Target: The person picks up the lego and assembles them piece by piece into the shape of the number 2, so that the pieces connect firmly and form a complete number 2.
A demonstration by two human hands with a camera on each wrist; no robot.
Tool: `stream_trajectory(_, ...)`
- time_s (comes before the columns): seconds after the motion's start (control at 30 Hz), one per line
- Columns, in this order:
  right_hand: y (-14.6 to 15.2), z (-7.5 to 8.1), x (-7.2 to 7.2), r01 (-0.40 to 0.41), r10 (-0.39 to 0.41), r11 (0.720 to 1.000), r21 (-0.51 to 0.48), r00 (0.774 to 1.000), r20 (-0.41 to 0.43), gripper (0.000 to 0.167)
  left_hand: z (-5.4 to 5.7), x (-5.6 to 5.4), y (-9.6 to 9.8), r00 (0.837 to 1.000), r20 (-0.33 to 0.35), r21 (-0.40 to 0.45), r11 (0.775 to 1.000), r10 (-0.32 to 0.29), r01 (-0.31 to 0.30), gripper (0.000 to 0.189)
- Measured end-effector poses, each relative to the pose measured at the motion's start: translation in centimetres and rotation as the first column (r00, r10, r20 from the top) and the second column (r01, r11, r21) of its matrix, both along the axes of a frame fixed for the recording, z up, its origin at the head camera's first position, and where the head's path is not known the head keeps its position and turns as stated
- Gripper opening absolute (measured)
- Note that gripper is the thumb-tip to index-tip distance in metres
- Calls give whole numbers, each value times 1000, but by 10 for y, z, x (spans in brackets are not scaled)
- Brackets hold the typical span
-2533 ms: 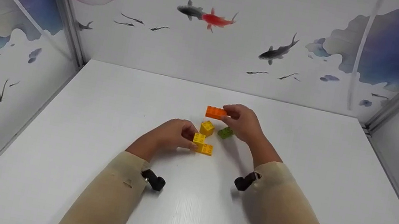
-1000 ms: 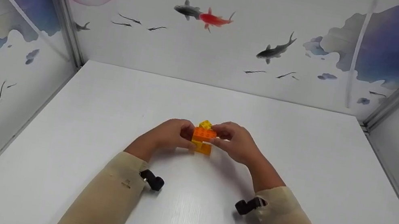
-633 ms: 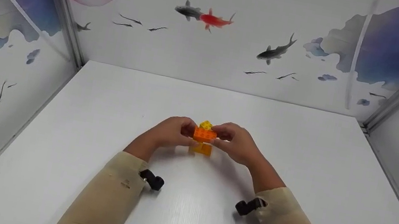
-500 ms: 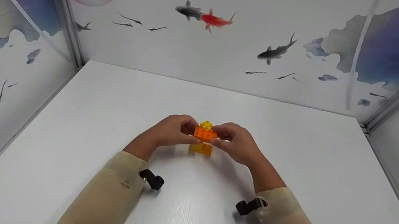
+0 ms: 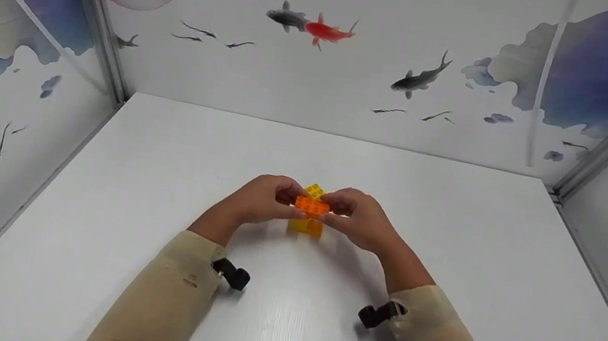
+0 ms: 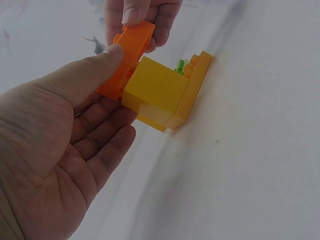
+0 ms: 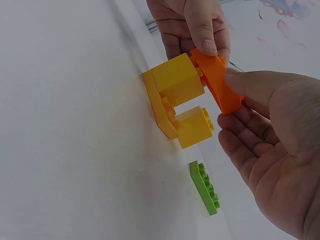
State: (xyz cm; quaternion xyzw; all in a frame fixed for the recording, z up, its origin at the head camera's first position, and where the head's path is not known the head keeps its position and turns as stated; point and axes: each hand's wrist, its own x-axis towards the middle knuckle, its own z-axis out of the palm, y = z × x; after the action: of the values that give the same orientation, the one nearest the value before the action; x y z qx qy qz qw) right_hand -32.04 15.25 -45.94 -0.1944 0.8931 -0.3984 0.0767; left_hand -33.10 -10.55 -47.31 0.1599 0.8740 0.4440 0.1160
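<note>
Both hands pinch an orange toy building brick (image 5: 311, 205) from its two ends, the left hand (image 5: 266, 201) on one side and the right hand (image 5: 359, 220) on the other. The orange brick sits over the studs of a tall yellow block (image 6: 156, 89), and some studs still show between them in the right wrist view. That block stands on one end of a flat yellow-orange brick (image 7: 158, 108), which lies on the table. In the left wrist view, the left thumb presses the orange brick's face and its fingertips lie by the yellow block.
A second yellow block (image 7: 194, 128) stands right behind the stack. Farther along lies a thin green brick (image 7: 204, 188), which the right hand hides in the head view. The white table (image 5: 276, 328) is enclosed by walls printed with fish.
The right hand has brought the orange brick nearer, from behind the pieces to over the yellow block. The left hand has shifted its hold from the yellow block to the orange brick.
</note>
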Motion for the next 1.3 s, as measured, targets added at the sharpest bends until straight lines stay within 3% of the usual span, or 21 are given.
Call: stream_trajectory(1.3, 1, -5, -3, 4, -4, 1000, 28, 1000, 24, 35, 0, -2, 3, 997, 64, -25, 999, 38, -36, 28)
